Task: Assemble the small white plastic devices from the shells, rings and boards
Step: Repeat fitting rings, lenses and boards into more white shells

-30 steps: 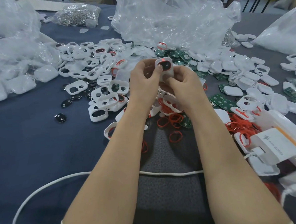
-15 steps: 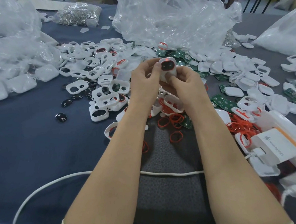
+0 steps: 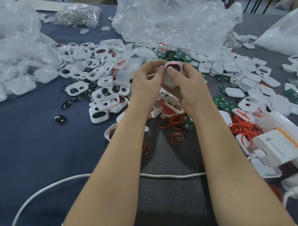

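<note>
Device, small and white with a red ring round its dark window, is held above the middle of the worktop, over the heap of parts and clear of it. The left hand pinches its left edge with curled fingers. The right hand wraps the lower body from the right, its thumb pressed flat on the front face beside the window.

The step in hand looks like seating the front and closing the shell. Ring and window seem to be in place already, and I cannot tell whether the halves have met. The next move probably calls for an even squeeze all round the rim, keeping the ring from pinching out, before the piece is set aside.

Counted:
- One device is in the hands.
- Open-framed white shells lie in dozens to the left, too many to count singly.
- Closed white shells lie in dozens to the right.
- Red rings number a few loose ones near the wrists, plus a tangled heap on the right.
- Green boards show in several patches, partly buried.
- Several black oval pieces lie at the left.
- At least four clear bags lie along the far side.
</note>
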